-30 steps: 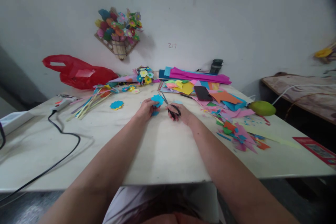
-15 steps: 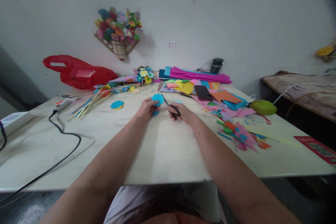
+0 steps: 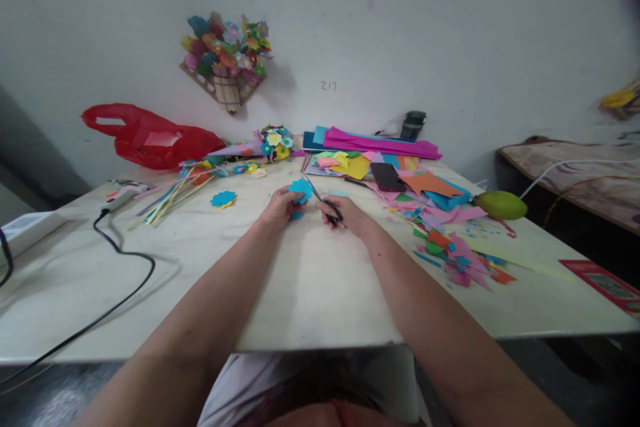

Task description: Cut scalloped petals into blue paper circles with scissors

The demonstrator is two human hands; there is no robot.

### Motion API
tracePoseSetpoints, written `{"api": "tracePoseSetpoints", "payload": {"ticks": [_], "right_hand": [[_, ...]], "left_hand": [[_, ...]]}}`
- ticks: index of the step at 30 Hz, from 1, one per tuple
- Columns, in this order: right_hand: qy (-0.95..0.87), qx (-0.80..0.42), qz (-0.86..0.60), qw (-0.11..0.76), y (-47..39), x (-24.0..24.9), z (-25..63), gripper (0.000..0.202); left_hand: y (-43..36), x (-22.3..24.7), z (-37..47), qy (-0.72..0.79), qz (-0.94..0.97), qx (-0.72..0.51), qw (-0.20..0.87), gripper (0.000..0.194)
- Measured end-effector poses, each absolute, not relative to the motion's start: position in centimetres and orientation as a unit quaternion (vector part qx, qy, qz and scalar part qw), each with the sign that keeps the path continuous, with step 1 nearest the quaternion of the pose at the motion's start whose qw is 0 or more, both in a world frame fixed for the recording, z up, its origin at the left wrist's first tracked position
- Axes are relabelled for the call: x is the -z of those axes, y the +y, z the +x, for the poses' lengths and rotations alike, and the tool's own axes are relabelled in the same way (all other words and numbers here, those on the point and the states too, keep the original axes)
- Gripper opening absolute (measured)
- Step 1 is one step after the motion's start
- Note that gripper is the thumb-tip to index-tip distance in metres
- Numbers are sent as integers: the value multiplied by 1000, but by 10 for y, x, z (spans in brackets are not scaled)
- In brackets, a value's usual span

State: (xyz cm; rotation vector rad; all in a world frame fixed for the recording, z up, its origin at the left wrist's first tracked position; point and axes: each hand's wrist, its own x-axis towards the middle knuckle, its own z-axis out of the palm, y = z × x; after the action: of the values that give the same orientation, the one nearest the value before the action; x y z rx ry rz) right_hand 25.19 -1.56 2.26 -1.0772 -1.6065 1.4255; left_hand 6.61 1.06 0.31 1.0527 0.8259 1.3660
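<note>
Near the middle of the table, my left hand (image 3: 279, 207) pinches a blue paper flower (image 3: 302, 189) with a scalloped edge. Another bit of blue paper (image 3: 297, 216) shows just under those fingers. My right hand (image 3: 346, 213) is closed around the black handles of a pair of scissors (image 3: 332, 212). The blades point up and left, close against the flower's right edge; whether they touch it I cannot tell. Left of my hands lie cut flowers (image 3: 223, 199), blue over yellow.
A glue gun (image 3: 117, 199) with a black cord and several paper strips (image 3: 173, 200) lie left. At the back are a red plastic bag (image 3: 150, 139), a paper bouquet (image 3: 277, 143) and magenta sheets (image 3: 380, 143). Rightward are a phone (image 3: 387, 177), paper scraps (image 3: 463, 260) and a green fruit (image 3: 501, 205).
Almost nothing differs. The blue flower and both hands stay in nearly the same place, with only a tiny shift of the view.
</note>
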Motion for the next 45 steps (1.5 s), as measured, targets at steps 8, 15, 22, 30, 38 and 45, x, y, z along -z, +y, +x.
{"api": "tracePoseSetpoints", "payload": {"ticks": [8,15,22,30,38,45], "right_hand": [[-638,-550,-408,352,-11,-18,252,27],[-638,-548,-415,347,-15,-23,254,24],[-640,-545,-417,345,-15,-24,254,20],[-642,-547,-414,343,-16,-24,255,19],[-632,-552,-426,337,-13,-21,254,20],[-620,-561,-426,344,-13,-20,253,22]], "left_hand": [[11,-2,67,361,444,-587,573,34],[12,-1,70,360,419,-611,566,35],[11,-1,71,339,449,-605,562,36],[13,0,71,339,450,-606,561,37],[13,1,70,337,452,-604,563,42],[15,3,68,338,456,-603,560,39]]}}
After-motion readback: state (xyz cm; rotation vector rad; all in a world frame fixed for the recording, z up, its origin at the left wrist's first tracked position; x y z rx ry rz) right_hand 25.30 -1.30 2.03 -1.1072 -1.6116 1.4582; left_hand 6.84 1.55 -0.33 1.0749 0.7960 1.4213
